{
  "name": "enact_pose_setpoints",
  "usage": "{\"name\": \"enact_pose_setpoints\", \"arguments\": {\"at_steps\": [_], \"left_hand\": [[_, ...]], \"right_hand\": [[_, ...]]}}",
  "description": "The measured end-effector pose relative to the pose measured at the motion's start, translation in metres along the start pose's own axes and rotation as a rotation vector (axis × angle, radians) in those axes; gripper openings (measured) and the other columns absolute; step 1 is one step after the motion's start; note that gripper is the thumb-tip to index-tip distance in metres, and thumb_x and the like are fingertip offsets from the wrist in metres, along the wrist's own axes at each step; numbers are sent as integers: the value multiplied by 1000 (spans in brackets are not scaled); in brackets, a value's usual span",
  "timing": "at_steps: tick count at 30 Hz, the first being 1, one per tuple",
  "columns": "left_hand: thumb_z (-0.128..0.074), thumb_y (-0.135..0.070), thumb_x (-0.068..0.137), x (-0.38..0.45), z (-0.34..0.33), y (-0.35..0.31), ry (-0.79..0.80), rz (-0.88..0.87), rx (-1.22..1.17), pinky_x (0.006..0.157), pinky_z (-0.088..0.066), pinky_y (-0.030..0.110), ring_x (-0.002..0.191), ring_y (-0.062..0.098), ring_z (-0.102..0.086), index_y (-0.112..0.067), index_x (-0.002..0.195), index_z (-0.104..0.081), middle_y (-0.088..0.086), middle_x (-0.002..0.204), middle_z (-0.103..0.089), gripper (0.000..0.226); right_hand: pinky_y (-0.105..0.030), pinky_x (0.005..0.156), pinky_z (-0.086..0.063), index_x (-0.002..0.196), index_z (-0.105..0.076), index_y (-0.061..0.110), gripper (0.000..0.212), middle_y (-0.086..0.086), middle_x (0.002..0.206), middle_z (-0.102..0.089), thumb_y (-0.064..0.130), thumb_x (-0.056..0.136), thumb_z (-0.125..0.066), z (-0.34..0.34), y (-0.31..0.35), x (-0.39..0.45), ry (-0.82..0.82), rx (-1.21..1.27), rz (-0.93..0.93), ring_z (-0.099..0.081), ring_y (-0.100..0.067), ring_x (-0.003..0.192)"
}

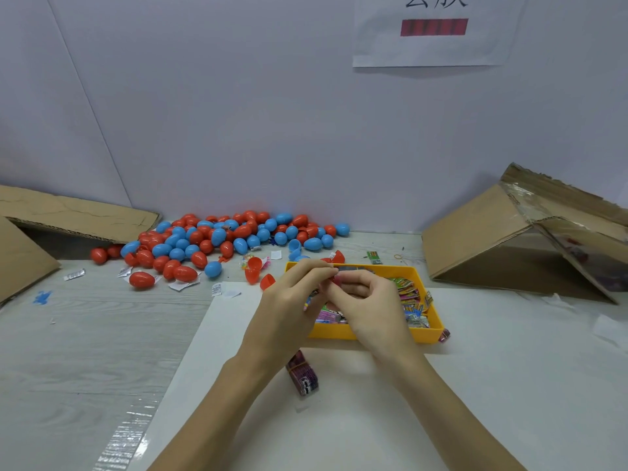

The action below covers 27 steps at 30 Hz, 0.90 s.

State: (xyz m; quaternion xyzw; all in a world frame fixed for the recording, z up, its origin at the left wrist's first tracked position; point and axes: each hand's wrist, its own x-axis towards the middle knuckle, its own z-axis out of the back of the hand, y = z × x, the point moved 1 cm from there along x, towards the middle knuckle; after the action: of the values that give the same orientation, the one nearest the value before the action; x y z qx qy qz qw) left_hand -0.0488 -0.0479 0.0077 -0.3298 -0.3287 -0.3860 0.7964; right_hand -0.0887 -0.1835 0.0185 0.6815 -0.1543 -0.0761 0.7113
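A left hand (pixel 294 300) and a right hand (pixel 372 309) meet, fingertips curled, both pinching a small red plastic piece (pixel 337 279) between them. Directly beneath the hands sits a yellow plastic tray (pixel 328 333) of colourful packets. Beyond the left hand lies a heap of red and blue plastic eggs (pixel 217 239).

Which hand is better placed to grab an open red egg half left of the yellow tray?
Probably left: the left hand is beside the red egg halves, the right hand over the yellow tray, farther off. Both pinch a small red piece.
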Motion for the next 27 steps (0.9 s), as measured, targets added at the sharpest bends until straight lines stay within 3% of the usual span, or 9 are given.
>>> {"name": "enact_pose_setpoints", "arguments": {"at_steps": [8, 11, 13, 17, 19, 21, 24, 27], "left_hand": [[-82, 1, 80, -3, 0, 1, -56, 4, 48, 93, -55, 22, 103, 20, -70, -2, 116, -73, 7, 117, -72, 37], [-83, -12, 83, -3, 1, 3, -48, 42, 85, 88, -58, 28, 106, 18, -66, -9, 121, -70, 3, 119, -69, 41], [-81, -26, 86, -2, 3, 6, -38, 39, 110, 92, -53, 26, 111, 16, -61, -11, 124, -67, 3, 122, -66, 43], [-68, -40, 93, -2, 7, 10, -28, 3, 158, 90, -53, 28, 108, 17, -60, -11, 118, -70, 2, 119, -65, 38], [-66, -36, 95, -2, 7, 10, -38, -4, 173, 84, -56, 30, 103, 17, -62, -12, 111, -72, 1, 116, -65, 29], [-65, -32, 96, -2, 6, 10, -39, 5, 158, 81, -56, 31, 99, 17, -62, -13, 104, -74, 0, 112, -65, 22], [-62, -31, 97, -1, 6, 8, -28, 45, 139, 79, -55, 28, 96, 16, -62, -13, 99, -75, 0, 108, -66, 22], [-60, -30, 97, 1, 8, 9, -36, 82, 135, 76, -53, 27, 91, 15, -61, -13, 96, -74, -2, 102, -66, 22]], "right_hand": [[-21, 78, -61, 105, -74, 25, 25, 11, 94, -78, 29, 83, -83, 2, -1, 0, 21, -51, 70, -73, -1, 91], [-22, 74, -61, 103, -77, 24, 19, 11, 93, -78, 31, 86, -81, 5, -3, 2, 28, -66, 75, -74, -5, 90], [-24, 73, -61, 105, -77, 19, 16, 5, 94, -79, 26, 90, -78, 9, -7, 7, 14, -9, -16, -75, -10, 91], [-22, 76, -62, 116, -69, -9, 24, -20, 109, -73, 5, 96, -66, 35, 8, 25, 34, 689, -350, -72, -22, 91], [-21, 78, -60, 126, -63, -10, 32, -22, 121, -70, 7, 99, -61, 67, 30, 40, 16, 1018, -307, -71, -22, 96], [-21, 82, -59, 129, -61, -5, 35, -18, 132, -66, 17, 102, -59, 102, 52, 56, -68, 1185, -108, -72, -21, 105], [-24, 89, -58, 136, -53, -4, 52, -18, 133, -66, 31, 99, -60, 126, 63, 69, -132, 1151, 9, -69, -21, 115], [-24, 86, -60, 137, -57, 1, 46, -11, 122, -71, 22, 96, -62, 111, 43, 65, -77, 897, -69, -71, -19, 109]]}}
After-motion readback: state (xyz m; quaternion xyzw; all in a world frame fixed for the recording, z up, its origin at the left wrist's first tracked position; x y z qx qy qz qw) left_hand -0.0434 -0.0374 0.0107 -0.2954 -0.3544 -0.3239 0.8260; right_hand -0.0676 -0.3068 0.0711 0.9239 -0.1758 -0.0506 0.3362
